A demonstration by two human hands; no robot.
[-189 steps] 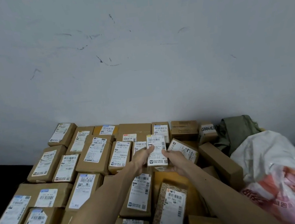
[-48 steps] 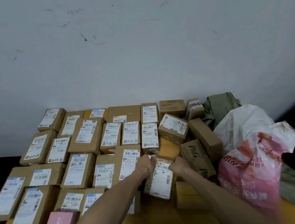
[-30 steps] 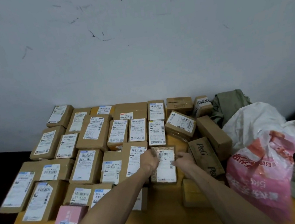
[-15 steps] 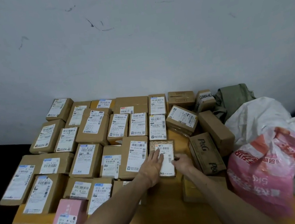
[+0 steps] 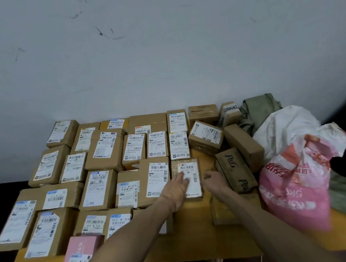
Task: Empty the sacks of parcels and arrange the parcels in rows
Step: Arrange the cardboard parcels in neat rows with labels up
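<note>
Seating a small patterned parcel (image 5: 190,165) at the right end of the third row from the wall — label up, flat on the table (image 5: 202,247), close against the labelled box (image 5: 157,176) on its left and just near of the white-labelled parcel (image 5: 178,145) in the row beyond. Pressing it with the left hand (image 5: 176,187), fingers straight and laid over the label, gripping nothing. Keeping the right hand (image 5: 215,180) just beside the right edge, fingers loosely curled and apparently empty; hard to tell whether touching the cardboard. To finish well: slide rather than lift, push left until flush with the neighbour, then square the far edge to the row ahead, with the label facing as the others do. Better to use the right hand as a stop on the right edge against any skew. Probably light and easy to overshoot, so press gently. Just right of the hands, a P&G box (image 5: 234,170) lying askew, likely next for straightening. Farther right, a pink and white sack (image 5: 296,183), bulging and seemingly not emptied, and a green sack (image 5: 258,108) crumpled at the far right by the wall. Nearer, a plain box (image 5: 226,213) and, at the near left, a pink parcel (image 5: 78,258) jutting past the table edge — worth pulling in later.
</note>
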